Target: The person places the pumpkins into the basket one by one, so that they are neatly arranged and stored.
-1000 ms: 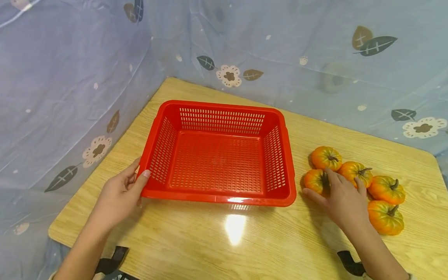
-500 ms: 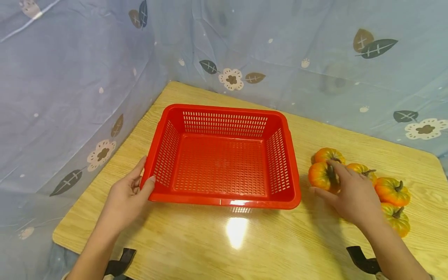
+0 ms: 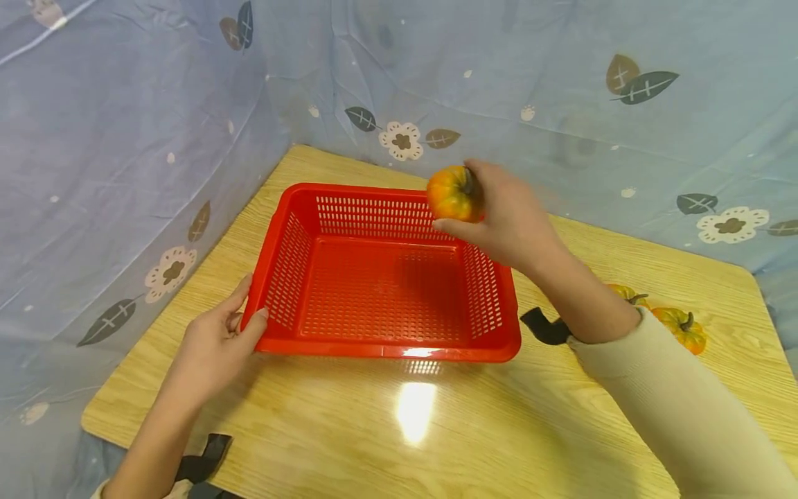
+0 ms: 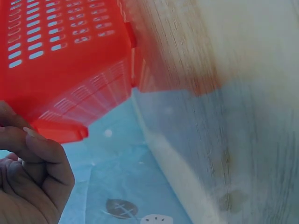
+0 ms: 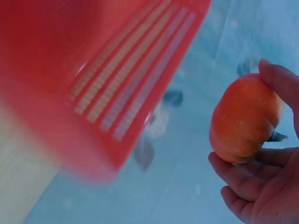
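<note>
A red plastic basket (image 3: 374, 291) with slotted walls sits on the table, nothing lying on its bottom. My left hand (image 3: 215, 346) grips its left rim near the front corner, thumb on top; in the left wrist view that hand (image 4: 35, 175) has its fingers curled at the rim. Over the basket's back right corner, my right hand (image 3: 511, 215) holds a small orange pumpkin (image 3: 450, 194) with a dark stem. From the right wrist, the pumpkin (image 5: 243, 119) shows pinched between thumb and fingers, beside the basket wall (image 5: 135, 70).
More pumpkins (image 3: 679, 329) lie on the right of the wooden table (image 3: 324, 416), partly hidden behind my right forearm and sleeve (image 3: 673, 388). A blue patterned cloth (image 3: 548, 69) hangs along the table's back and left edges.
My right hand has lifted one pumpkin from the group at the right and carried it up and left over the basket. The left hand stays on the rim.
</note>
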The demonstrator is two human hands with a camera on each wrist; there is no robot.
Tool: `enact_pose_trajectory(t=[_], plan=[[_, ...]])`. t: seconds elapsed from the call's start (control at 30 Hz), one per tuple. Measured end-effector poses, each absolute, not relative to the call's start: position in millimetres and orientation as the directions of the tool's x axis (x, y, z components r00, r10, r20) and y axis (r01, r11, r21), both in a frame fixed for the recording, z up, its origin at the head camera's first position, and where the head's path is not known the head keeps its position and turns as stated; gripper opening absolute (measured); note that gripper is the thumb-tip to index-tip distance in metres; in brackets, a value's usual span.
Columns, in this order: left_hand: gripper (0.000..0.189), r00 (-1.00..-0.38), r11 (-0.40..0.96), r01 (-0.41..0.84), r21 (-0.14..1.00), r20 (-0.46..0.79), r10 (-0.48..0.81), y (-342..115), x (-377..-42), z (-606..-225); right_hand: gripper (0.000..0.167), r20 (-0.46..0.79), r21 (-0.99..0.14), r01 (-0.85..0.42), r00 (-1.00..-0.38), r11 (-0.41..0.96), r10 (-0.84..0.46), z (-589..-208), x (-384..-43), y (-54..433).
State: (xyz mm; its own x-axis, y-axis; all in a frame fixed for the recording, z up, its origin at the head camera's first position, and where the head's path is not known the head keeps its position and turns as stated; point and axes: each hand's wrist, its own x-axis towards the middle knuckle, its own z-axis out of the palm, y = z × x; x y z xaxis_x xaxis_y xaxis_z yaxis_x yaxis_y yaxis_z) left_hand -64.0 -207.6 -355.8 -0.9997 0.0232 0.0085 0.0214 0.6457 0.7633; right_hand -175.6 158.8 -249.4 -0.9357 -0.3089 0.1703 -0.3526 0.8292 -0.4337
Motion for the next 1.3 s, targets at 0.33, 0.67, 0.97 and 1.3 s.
enact_pose_trajectory(t=[0.33,0.67,0.97,1.3], plan=[[0.065,-1.000,0.649,0.023,0.761,0.011,0.023,-206.0,-62.4,-355.6,0.080,0.081,-0.523,-0.416,-0.893,0.744,-0.442,-269.1,-214.0,77.4],[0.065,-1.000,0.630,0.014,0.777,0.005,0.016,-205.6,-62.1,-357.6,0.086,0.000,-0.590,-0.371,-0.888,0.717,-0.460,-318.3,-234.7,38.0],[0.064,-0.999,0.637,0.035,0.770,0.044,0.003,-205.7,-62.4,-358.5,0.088,-0.040,-0.544,-0.348,-0.898,0.764,-0.438,-353.9,-231.6,5.6],[0.063,-0.999,0.618,0.033,0.786,0.047,-0.008,-205.1,-63.2,-359.0,0.087,-0.113,-0.507,-0.189,-0.952,0.841,-0.283,-371.7,-220.2,-15.8]])
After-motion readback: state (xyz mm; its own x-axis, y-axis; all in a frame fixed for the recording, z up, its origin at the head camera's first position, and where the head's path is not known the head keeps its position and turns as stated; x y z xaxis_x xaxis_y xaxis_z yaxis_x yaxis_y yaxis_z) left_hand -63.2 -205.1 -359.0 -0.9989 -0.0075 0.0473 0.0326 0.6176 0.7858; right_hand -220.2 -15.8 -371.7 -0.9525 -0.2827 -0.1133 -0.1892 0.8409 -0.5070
